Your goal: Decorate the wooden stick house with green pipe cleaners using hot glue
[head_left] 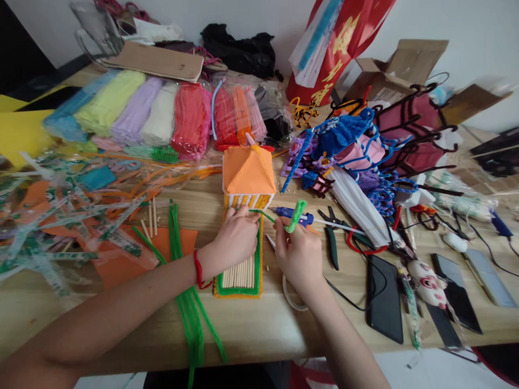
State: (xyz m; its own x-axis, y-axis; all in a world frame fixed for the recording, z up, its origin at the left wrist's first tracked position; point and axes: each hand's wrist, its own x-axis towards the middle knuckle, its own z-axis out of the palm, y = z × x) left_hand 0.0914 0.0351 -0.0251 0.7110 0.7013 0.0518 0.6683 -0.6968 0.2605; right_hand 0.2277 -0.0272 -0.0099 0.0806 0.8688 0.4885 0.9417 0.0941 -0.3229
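Right hand [299,254] pinching a green pipe cleaner [295,215], left hand [234,236] curled, pinning its other end on the stick base [241,275], orange-roofed model house [248,172] just beyond both hands, blue glue gun [305,218] just behind the right hand, worktop [259,324] beneath

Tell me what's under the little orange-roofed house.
A mat of wooden sticks edged in green and orange, flat on the table. The left hand covers the stretch nearest the house, so the join is hidden.
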